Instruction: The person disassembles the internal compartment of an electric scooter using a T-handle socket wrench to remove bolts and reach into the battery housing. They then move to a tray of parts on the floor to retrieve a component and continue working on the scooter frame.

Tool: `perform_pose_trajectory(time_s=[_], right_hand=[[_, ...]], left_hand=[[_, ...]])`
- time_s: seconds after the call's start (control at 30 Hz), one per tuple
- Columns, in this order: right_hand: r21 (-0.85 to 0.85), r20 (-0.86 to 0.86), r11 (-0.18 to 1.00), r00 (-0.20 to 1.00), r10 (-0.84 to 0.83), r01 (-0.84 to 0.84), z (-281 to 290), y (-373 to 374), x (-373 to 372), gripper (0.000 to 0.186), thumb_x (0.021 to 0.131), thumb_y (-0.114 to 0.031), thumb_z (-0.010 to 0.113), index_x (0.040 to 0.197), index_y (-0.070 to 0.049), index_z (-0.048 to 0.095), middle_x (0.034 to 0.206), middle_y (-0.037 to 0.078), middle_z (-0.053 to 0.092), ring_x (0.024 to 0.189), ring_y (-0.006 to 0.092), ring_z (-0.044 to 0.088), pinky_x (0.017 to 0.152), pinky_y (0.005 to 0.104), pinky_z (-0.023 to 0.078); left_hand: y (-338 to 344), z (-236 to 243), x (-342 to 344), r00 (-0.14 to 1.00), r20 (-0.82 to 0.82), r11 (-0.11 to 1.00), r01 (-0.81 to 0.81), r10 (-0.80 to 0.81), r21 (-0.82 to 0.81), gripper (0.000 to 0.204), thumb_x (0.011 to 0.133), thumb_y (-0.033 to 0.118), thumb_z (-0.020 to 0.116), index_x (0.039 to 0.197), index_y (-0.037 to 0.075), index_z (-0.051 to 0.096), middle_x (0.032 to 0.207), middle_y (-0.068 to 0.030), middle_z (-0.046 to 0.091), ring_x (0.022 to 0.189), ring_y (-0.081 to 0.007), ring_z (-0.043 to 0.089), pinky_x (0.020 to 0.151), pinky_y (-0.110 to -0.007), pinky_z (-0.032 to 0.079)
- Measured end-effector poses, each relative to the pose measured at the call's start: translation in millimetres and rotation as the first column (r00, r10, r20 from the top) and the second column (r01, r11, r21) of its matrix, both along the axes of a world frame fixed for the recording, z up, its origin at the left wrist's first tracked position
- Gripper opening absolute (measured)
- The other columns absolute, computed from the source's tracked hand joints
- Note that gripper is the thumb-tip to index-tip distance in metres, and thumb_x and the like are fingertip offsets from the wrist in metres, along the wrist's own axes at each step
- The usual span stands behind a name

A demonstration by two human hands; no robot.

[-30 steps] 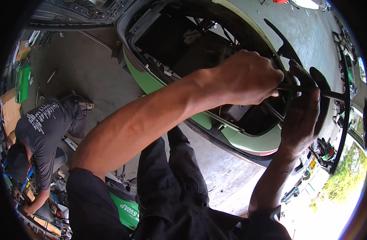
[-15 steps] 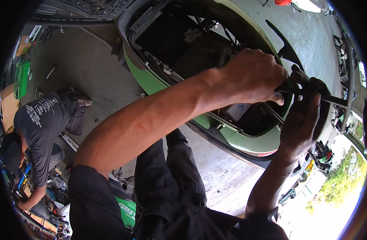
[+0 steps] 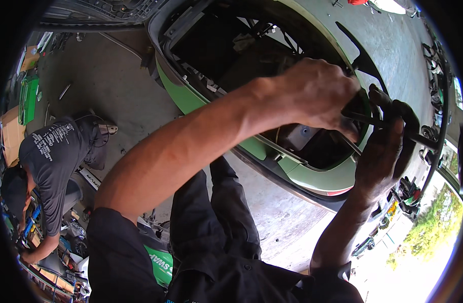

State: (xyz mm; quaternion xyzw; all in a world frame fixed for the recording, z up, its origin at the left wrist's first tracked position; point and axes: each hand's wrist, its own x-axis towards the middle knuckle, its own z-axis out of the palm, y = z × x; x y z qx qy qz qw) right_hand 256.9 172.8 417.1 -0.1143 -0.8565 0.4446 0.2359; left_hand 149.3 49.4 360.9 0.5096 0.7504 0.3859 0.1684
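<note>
A thin black rod point(image 3: 422, 140) runs across the fingers of my right hand point(image 3: 377, 156), which is closed round it with darkened fingertips. At its outer end the rod meets a long curved black bar point(image 3: 445, 101). My left hand point(image 3: 322, 93) is closed in a fist at the rod's inner end. Its curled fingers hide what they grip, and the hand is slightly blurred. Both hands are raised over the open rear of a green car body point(image 3: 320, 179). A dark cavity with a grey metal part point(image 3: 298, 136) shows beneath my left wrist.
At the left a person in a dark shirt point(image 3: 54, 151) bends over among parts and tools. A black ribbed panel point(image 3: 100, 12) spans the upper left. A green container point(image 3: 28, 101) and cardboard point(image 3: 11, 131) line the left side. Beside my legs lies a green panel point(image 3: 159, 265).
My left hand has shifted a little left and its wrist has bent, uncovering more of the rod's inner end. The right hand keeps its hold, nearly still.
</note>
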Motion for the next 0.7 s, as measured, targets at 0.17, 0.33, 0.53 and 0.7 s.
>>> perform_pose_trajectory(time_s=[0.17, 0.33, 0.53, 0.7], right_hand=[[0.119, 0.065, 0.993, 0.998, 0.005, -0.013, 1.4, 2.1, 1.9, 0.037, 0.101, -0.025, 0.038, 0.113, 0.007, 0.050, 0.105, 0.020, 0.061, 0.095, 0.0265, 0.062, 0.091, 0.0365, 0.046], [0.057, 0.110, 0.998, 0.994, 0.011, -0.018, -0.7, 18.6, 9.9, 0.036, 0.100, -0.025, 0.038, 0.113, 0.006, 0.051, 0.105, 0.021, 0.061, 0.096, 0.0290, 0.062, 0.091, 0.0386, 0.047], [-0.156, 0.154, 0.988, 0.988, 0.007, 0.017, 11.2, 22.1, 14.6, 0.043, 0.101, -0.031, 0.032, 0.114, 0.006, 0.050, 0.107, 0.023, 0.060, 0.103, 0.0337, 0.061, 0.091, 0.0442, 0.049], [-0.132, 0.191, 0.990, 0.981, -0.031, 0.057, 22.0, 9.9, 11.2, 0.045, 0.101, -0.032, 0.031, 0.113, 0.007, 0.050, 0.110, 0.025, 0.058, 0.103, 0.0357, 0.060, 0.089, 0.0459, 0.051]], left_hand=[[-20.4, -45.7, 2.6, 0.999, 0.030, 0.991, 0.031, -0.027, -0.133, 0.040, 0.081, 0.027, 0.069, 0.106, -0.001, 0.055, 0.075, -0.0195, 0.065, 0.077, -0.0379, 0.066, 0.074, -0.044, 0.054], [-35.3, -75.6, 11.6, 0.995, 0.087, 0.945, 0.071, -0.045, -0.319, 0.041, 0.076, 0.019, 0.070, 0.111, 0.003, 0.055, 0.083, -0.0234, 0.065, 0.084, -0.0389, 0.065, 0.078, -0.046, 0.052], [-34.0, -99.4, 22.5, 1.000, 0.008, 0.971, -0.019, 0.022, -0.240, 0.046, 0.073, 0.018, 0.075, 0.110, 0.001, 0.052, 0.072, -0.0164, 0.065, 0.073, -0.0337, 0.066, 0.064, -0.041, 0.054], [-30.2, -105.7, 31.2, 0.992, -0.096, 0.986, -0.099, 0.087, -0.131, 0.027, 0.075, 0.015, 0.070, 0.092, 0.000, 0.055, 0.066, -0.0152, 0.064, 0.068, -0.0332, 0.067, 0.059, -0.043, 0.054]])
